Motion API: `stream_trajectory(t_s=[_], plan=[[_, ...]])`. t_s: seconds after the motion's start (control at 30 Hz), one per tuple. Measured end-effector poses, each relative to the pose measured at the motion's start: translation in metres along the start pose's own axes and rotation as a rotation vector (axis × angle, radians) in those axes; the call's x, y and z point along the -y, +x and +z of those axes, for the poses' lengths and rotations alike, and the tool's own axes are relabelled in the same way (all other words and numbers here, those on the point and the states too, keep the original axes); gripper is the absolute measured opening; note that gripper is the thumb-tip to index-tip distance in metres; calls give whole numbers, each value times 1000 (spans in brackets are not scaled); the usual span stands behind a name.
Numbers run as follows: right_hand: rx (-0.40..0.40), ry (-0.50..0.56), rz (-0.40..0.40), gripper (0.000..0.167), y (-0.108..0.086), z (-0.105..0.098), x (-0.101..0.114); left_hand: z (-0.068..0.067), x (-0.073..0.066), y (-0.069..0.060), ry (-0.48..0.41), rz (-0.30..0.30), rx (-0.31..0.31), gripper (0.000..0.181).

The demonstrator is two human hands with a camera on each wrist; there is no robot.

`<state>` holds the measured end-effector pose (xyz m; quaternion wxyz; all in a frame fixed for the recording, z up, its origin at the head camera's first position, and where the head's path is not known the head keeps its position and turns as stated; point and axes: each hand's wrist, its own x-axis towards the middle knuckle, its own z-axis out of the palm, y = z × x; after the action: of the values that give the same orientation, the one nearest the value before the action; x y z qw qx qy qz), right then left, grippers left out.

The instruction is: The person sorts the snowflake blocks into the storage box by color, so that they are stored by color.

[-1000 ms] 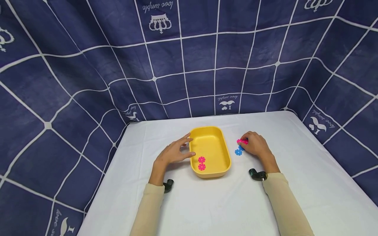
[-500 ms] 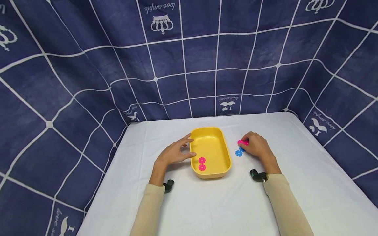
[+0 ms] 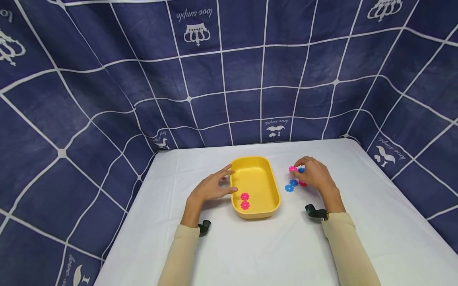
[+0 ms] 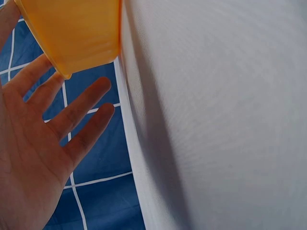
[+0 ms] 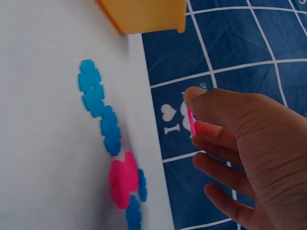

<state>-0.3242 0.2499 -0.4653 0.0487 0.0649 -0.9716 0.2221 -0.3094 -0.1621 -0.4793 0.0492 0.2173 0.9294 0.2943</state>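
Observation:
My right hand [image 3: 315,173] pinches a pink flower-shaped disc [image 3: 292,169] between thumb and index finger; the right wrist view shows that disc [image 5: 191,122] edge-on, raised off the cloth. Below the hand lie blue flower-shaped discs [image 3: 289,188], another pink one [image 3: 302,183] and a further blue disc [image 3: 301,170], partly hidden by the hand. My left hand [image 3: 211,186] is at the left side of a yellow plastic tray [image 3: 276,194], fingers spread, thumb and fingertips at its rim. Two pink discs [image 3: 245,201] lie inside the tray, near its front left corner.
A white cloth [image 3: 257,250] covers the table. Dark blue curtains [image 3: 243,71] with white grid lines hang behind it and along both sides. A black wrist camera [image 3: 315,211] is strapped to the right wrist, another [image 3: 204,227] to the left.
My right hand has lifted slightly with one pink disc pinched in its fingertips, uncovering blue and pink discs beneath. The left hand and tray have stayed put.

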Motion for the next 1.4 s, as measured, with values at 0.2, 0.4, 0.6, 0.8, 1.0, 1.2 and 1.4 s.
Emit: stream_trajectory(t_s=[0.2,0.4,0.6,0.8,1.0,1.2,1.4], plan=[[-19,8,-6,42,-3,-11,8,0,-2,-1,3,-1,-5,76],[-38,6,-24,43,-5,-20,13,0,-3,-1,15,-11,-6,76],[-46,-1,-38,46,-8,-27,17,1,-2,-1,21,-18,-10,76],[-71,10,-66,43,-12,-35,23,1,-2,-1,15,-16,-10,77],[-64,5,-69,45,-13,-38,27,1,-1,0,13,-18,-12,77],[-39,2,-65,47,-13,-38,28,1,-1,-1,15,-17,-6,78],[-42,0,-90,45,-13,-37,29,0,-1,-1,8,-16,-7,78]])
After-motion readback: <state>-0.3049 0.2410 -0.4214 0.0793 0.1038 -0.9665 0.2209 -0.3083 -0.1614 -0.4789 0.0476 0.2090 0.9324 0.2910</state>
